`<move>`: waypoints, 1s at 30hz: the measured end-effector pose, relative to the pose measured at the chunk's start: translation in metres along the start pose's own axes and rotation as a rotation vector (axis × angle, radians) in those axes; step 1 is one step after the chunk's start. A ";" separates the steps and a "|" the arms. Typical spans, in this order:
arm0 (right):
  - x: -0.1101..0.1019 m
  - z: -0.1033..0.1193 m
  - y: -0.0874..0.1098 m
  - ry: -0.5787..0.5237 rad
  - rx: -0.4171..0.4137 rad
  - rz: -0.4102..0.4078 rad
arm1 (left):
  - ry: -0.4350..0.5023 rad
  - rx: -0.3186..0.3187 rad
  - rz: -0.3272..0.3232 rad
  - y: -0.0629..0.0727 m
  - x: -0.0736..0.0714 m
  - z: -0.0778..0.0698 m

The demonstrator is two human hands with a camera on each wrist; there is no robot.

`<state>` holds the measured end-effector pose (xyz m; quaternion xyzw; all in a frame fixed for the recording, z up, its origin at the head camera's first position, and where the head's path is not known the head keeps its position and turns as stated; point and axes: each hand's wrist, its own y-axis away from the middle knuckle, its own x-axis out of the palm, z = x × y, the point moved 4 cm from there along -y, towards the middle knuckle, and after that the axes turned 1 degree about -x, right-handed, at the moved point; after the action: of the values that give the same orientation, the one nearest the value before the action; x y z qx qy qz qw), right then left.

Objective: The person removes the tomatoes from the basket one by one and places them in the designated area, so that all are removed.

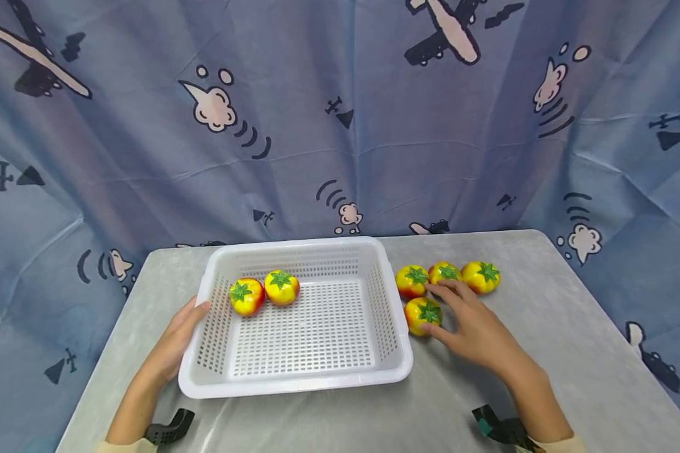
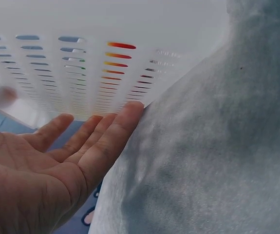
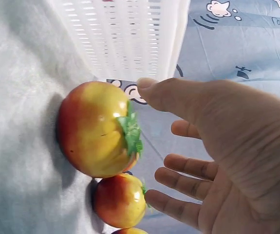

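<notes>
The left hand [image 1: 172, 340] has the white basket [image 1: 294, 385] by its near side, thumb over the rim and fingers against the outer wall. Just inward of that hand, two fruits [image 1: 246, 297] sit inside, so I'd call the filling about a third done. Four remain on the table [image 1: 566, 327]: the nearest fruit [image 1: 422, 316] is just beside the right thumb, and three more fruits [image 1: 444, 272] lie around and beyond the fingertips. The right hand [image 1: 476, 321] is spread and grasps nothing; whether it touches any, I can't tell.
</notes>
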<state>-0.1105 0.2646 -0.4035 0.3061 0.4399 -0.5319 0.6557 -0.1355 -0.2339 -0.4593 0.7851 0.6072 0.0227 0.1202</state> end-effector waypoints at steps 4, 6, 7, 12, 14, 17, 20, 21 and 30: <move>-0.004 0.001 -0.001 -0.026 0.001 -0.010 | -0.009 -0.004 0.008 0.000 0.000 0.000; -0.005 0.002 -0.001 -0.044 0.003 -0.016 | -0.012 -0.006 0.006 0.000 0.000 0.000; -0.005 0.002 -0.001 -0.051 0.002 -0.021 | -0.012 -0.006 0.004 0.000 0.000 -0.001; -0.010 0.009 -0.003 -0.075 -0.020 -0.035 | -0.013 -0.009 -0.004 0.001 -0.001 -0.001; -0.013 0.013 -0.005 -0.078 -0.036 -0.041 | -0.010 -0.013 -0.003 0.001 -0.001 -0.001; -0.016 0.021 -0.007 -0.079 -0.074 -0.058 | -0.004 -0.019 -0.003 0.001 0.000 0.000; -0.020 0.029 -0.009 -0.086 -0.100 -0.070 | 0.004 -0.020 0.002 0.001 0.001 0.001; -0.021 0.031 -0.009 -0.089 -0.106 -0.070 | 0.006 -0.021 0.004 0.002 0.001 0.001; -0.031 0.052 -0.024 -0.094 -0.126 -0.023 | -0.001 -0.014 0.002 -0.002 -0.001 -0.002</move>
<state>-0.1220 0.2269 -0.3514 0.2337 0.4447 -0.5243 0.6876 -0.1377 -0.2340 -0.4571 0.7848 0.6062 0.0263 0.1260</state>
